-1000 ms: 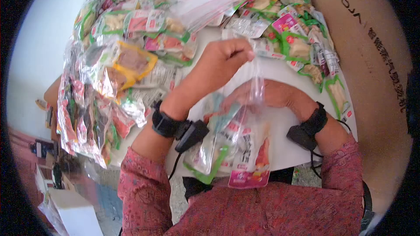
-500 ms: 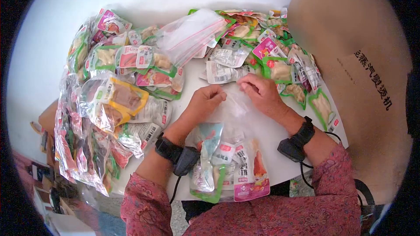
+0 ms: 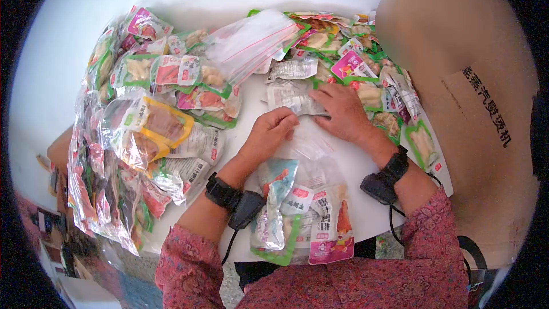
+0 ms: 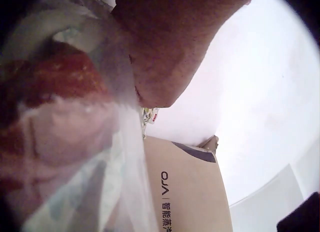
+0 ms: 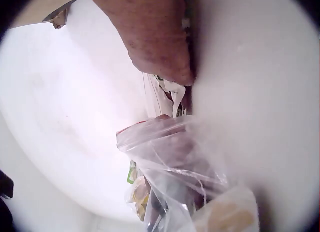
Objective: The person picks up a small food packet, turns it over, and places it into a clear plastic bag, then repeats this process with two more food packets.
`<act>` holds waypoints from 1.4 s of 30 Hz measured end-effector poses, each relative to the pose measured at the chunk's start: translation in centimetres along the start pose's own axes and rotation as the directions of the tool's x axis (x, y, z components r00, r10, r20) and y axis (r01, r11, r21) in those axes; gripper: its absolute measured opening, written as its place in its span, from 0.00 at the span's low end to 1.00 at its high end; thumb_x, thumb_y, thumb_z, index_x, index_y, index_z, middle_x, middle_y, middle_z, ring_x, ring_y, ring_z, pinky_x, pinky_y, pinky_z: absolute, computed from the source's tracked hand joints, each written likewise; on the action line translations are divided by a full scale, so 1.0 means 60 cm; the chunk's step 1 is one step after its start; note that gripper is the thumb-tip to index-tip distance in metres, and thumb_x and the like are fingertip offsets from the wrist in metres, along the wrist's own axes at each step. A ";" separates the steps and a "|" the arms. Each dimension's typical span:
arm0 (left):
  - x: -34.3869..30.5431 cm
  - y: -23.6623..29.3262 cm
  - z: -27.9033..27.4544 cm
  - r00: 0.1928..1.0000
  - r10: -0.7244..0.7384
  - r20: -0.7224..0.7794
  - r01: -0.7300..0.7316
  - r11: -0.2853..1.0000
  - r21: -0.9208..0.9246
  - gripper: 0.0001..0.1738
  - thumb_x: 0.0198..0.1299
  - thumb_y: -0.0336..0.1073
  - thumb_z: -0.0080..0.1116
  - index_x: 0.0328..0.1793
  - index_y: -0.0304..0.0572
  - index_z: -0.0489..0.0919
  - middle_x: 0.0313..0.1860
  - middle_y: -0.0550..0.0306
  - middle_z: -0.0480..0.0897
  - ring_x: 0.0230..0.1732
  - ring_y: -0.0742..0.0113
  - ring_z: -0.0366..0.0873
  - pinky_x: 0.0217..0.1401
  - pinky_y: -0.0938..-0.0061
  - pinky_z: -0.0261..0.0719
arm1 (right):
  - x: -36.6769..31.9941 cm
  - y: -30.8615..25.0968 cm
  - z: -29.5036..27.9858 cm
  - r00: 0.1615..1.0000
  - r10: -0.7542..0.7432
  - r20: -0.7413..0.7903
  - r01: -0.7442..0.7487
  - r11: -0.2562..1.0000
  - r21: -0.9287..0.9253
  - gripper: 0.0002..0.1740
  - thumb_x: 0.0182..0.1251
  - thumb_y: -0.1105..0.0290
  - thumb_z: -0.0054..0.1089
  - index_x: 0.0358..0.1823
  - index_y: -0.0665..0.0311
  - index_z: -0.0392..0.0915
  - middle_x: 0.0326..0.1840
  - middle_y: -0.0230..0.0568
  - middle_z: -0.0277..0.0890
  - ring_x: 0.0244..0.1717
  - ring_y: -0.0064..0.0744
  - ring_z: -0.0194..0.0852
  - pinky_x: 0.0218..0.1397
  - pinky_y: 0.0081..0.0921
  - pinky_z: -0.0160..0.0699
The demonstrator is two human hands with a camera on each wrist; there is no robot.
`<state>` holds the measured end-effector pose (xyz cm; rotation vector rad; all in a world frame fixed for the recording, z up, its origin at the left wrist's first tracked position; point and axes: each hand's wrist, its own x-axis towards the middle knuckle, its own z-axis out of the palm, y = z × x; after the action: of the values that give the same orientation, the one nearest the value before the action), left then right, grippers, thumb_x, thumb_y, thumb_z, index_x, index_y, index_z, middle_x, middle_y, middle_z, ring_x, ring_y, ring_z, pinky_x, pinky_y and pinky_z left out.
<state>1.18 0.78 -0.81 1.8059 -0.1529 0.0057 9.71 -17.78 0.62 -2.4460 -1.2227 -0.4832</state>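
A clear zip bag (image 3: 306,144) lies in front of the body, its mouth toward the far side. Packed inside are a teal-and-clear food packet (image 3: 278,178), a pink-and-white food packet (image 3: 333,232) and others. My left hand (image 3: 267,136) pinches the left side of the bag's mouth with curled fingers. Beyond the mouth, a silver-white printed food packet (image 3: 290,96) lies on the table. My right hand (image 3: 347,115) reaches over from the right, fingers extended with their tips at that packet's right edge. In the right wrist view, the bag's clear film (image 5: 170,157) shows below the hand.
Packaged foods (image 3: 137,74) are heaped along the left of the white table (image 3: 240,114). Another heap of packets (image 3: 366,74) covers the far right. Flat empty zip bags (image 3: 251,43) lie between them. A tall cardboard box (image 3: 457,120) stands at the right.
The bag was lifted and shaken by the left hand, then laid down with both hands at its mouth. Now the right hand has moved off the bag, forward to the silver-white packet.
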 end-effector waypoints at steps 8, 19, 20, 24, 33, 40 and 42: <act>-0.007 0.004 0.015 1.000 0.007 -0.023 -0.006 1.000 0.013 0.06 0.60 0.31 0.46 0.34 0.37 0.73 0.27 0.67 0.73 0.29 0.81 0.68 0.34 0.84 0.70 | -0.011 -0.021 0.001 0.994 -0.038 0.098 0.054 0.985 -0.167 0.31 0.38 0.67 0.62 0.49 0.62 0.64 0.44 0.44 0.67 0.50 0.41 0.63 0.50 0.40 0.58; -0.014 0.010 0.014 0.999 0.025 0.047 -0.028 0.997 0.070 0.06 0.59 0.30 0.46 0.35 0.38 0.73 0.25 0.67 0.72 0.28 0.81 0.66 0.31 0.85 0.66 | -0.016 -0.023 0.008 0.990 -0.056 -0.133 0.062 0.997 0.045 0.27 0.39 0.67 0.60 0.47 0.61 0.68 0.38 0.42 0.64 0.42 0.40 0.65 0.44 0.37 0.61; -0.015 0.006 0.010 0.997 0.026 0.078 -0.034 0.994 0.102 0.06 0.58 0.30 0.46 0.35 0.37 0.73 0.25 0.67 0.71 0.27 0.81 0.66 0.30 0.85 0.65 | -0.014 -0.023 0.012 0.983 -0.054 -0.175 0.064 0.997 0.052 0.27 0.38 0.67 0.60 0.46 0.61 0.68 0.38 0.42 0.64 0.41 0.41 0.65 0.44 0.37 0.61; -0.017 0.007 0.017 0.995 0.034 0.099 -0.052 0.983 0.178 0.06 0.54 0.25 0.44 0.33 0.37 0.73 0.22 0.69 0.69 0.25 0.83 0.62 0.27 0.86 0.62 | -0.015 -0.024 0.024 0.998 -0.003 -0.059 -0.002 0.996 -0.087 0.26 0.38 0.69 0.59 0.45 0.61 0.69 0.38 0.41 0.65 0.44 0.40 0.64 0.46 0.37 0.60; -0.021 0.017 0.020 0.990 0.134 0.044 -0.138 0.981 0.133 0.06 0.54 0.25 0.42 0.33 0.35 0.72 0.23 0.67 0.70 0.25 0.81 0.63 0.28 0.85 0.64 | -0.020 -0.023 0.013 0.984 -0.175 -0.039 0.175 0.984 -0.016 0.23 0.42 0.72 0.54 0.46 0.62 0.69 0.39 0.41 0.63 0.44 0.39 0.63 0.44 0.38 0.56; -0.022 0.011 0.019 0.980 0.182 0.081 -0.192 0.970 0.147 0.07 0.53 0.24 0.42 0.33 0.35 0.73 0.23 0.65 0.71 0.25 0.80 0.64 0.29 0.85 0.65 | -0.021 -0.028 0.010 0.986 -0.146 -0.087 0.131 0.980 -0.150 0.21 0.45 0.70 0.52 0.46 0.62 0.70 0.36 0.41 0.63 0.42 0.39 0.64 0.43 0.36 0.57; -0.023 0.016 0.021 0.977 0.201 0.078 -0.213 0.954 0.212 0.07 0.52 0.24 0.43 0.33 0.35 0.74 0.23 0.64 0.71 0.25 0.80 0.64 0.28 0.85 0.65 | -0.020 -0.026 0.011 0.986 -0.142 -0.085 0.127 0.978 -0.164 0.21 0.46 0.70 0.52 0.46 0.62 0.69 0.36 0.41 0.64 0.41 0.39 0.64 0.43 0.36 0.57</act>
<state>-0.41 -0.50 -0.29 2.0036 -0.3941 0.1258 7.84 -17.43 -0.26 -2.4463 -1.3626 -0.7544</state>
